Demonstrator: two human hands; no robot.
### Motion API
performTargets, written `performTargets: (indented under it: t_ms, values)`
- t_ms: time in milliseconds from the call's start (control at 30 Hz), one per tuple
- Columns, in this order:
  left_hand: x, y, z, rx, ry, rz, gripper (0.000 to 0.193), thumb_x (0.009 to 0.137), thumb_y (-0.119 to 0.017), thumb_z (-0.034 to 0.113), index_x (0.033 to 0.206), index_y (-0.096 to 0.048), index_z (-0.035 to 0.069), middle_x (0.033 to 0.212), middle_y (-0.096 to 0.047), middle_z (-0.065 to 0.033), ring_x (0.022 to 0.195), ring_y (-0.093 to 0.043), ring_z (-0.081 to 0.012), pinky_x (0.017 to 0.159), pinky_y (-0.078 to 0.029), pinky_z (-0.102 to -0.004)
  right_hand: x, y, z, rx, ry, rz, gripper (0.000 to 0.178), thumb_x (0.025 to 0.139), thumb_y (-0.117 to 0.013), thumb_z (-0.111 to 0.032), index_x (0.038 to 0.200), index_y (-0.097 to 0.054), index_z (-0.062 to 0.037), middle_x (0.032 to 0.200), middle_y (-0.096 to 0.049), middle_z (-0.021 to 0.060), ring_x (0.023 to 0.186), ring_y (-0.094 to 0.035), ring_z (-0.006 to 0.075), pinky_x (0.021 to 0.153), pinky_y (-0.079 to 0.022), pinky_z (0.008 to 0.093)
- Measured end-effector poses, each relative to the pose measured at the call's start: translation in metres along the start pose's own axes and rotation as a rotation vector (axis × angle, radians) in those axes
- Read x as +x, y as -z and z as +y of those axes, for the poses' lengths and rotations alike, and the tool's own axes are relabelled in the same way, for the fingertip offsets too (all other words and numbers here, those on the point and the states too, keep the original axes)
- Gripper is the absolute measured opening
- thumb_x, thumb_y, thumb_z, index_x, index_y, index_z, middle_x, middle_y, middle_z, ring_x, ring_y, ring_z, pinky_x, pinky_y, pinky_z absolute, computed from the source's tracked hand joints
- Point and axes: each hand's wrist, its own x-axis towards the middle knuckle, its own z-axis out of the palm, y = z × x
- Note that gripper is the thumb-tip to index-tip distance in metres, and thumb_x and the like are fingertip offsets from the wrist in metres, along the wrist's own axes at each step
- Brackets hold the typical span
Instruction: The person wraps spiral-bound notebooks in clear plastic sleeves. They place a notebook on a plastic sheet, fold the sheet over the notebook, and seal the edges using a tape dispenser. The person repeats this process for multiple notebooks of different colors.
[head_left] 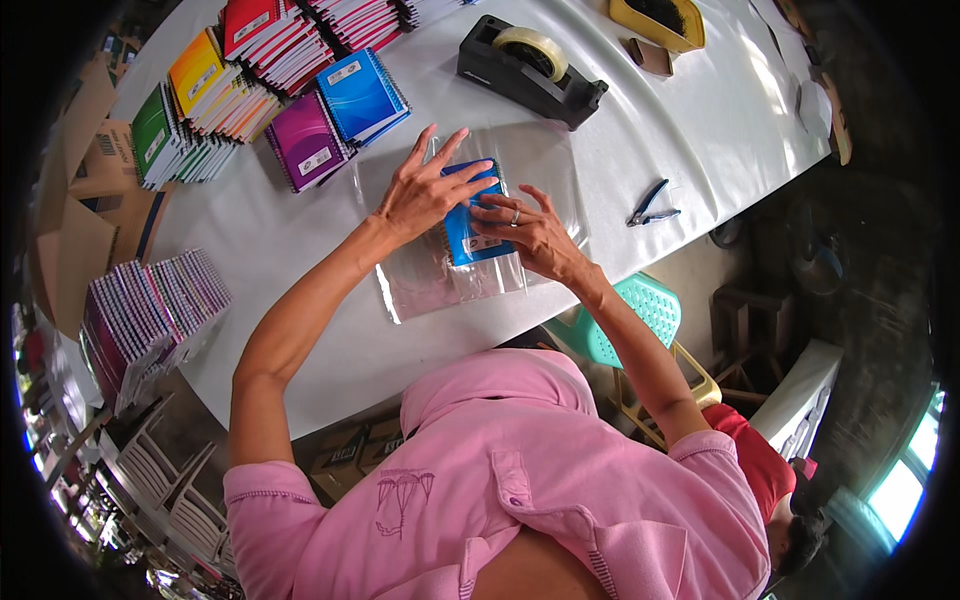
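A small blue spiral notebook (478, 246) lies on a stack of clear plastic sleeves (420, 290) at the table's near edge. My left hand (425, 195) is over the notebook's upper left part, its fingers stretched and spread, some reaching across the cover. From the right, my right hand (535, 235), with a ring on one finger, lays its fingers across the notebook's right side; one finger is lifted. Whether the notebook is inside a sleeve or on top of it, I cannot tell.
Stacked notebooks stand at the far left, with a purple notebook (305, 142) and a blue notebook (362, 95) nearer. Beyond the sleeves is a black tape dispenser (530, 70). Pliers (653, 205) lie to the right. A green stool (640, 315) and a person in red (745, 460) are beside me.
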Motion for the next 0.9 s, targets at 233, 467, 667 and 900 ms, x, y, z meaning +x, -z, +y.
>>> performTargets:
  t_ms: [233,467,667,900]
  values:
    - [0.025,0.002,-0.004,-0.100,0.188,-0.027,0.056,0.065,-0.076,0.018,0.118,-0.067,0.034,0.138,-0.053,0.0080,0.141,-0.029,-0.0312,0.111,-0.020,-0.0640,-0.002,0.005,-0.001,0.011,-0.006,-0.025,0.056,0.066,-0.061,0.009,0.113,-0.067,-0.0206,0.136,-0.053,-0.0080,0.132,-0.043,0.0145,0.113,-0.023,0.0534]
    - [0.058,0.002,-0.004,-0.122,0.371,-0.339,0.090,0.051,-0.082,0.014,0.134,-0.054,0.034,0.152,-0.035,0.0021,0.145,-0.017,-0.0343,0.111,-0.016,-0.0660,-0.030,0.000,-0.028,-0.024,0.156,0.006,0.057,0.071,-0.059,0.006,0.123,-0.061,-0.0193,0.131,-0.056,-0.0008,0.126,-0.049,0.0167,0.110,-0.027,0.0560]
    - [0.080,-0.020,-0.003,-0.095,0.363,-0.448,0.096,0.052,-0.072,0.004,0.140,-0.047,0.031,0.154,-0.030,-0.0001,0.146,-0.012,-0.0359,0.109,-0.016,-0.0676,-0.044,0.005,-0.051,0.234,0.072,-0.218,0.045,0.076,-0.058,0.006,0.117,-0.063,-0.0100,0.091,-0.063,0.0090,0.095,-0.061,0.0242,0.090,-0.045,0.0360]
    - [0.093,-0.015,0.005,-0.089,0.447,-0.573,0.108,0.050,-0.073,0.002,0.147,-0.035,0.032,0.157,-0.025,-0.0030,0.146,-0.009,-0.0383,0.108,-0.016,-0.0686,0.005,0.133,0.124,0.412,-0.439,0.291,0.014,0.081,-0.067,-0.011,0.092,-0.074,-0.0049,0.092,-0.070,0.0114,0.084,-0.067,0.0202,0.077,-0.051,0.0304]
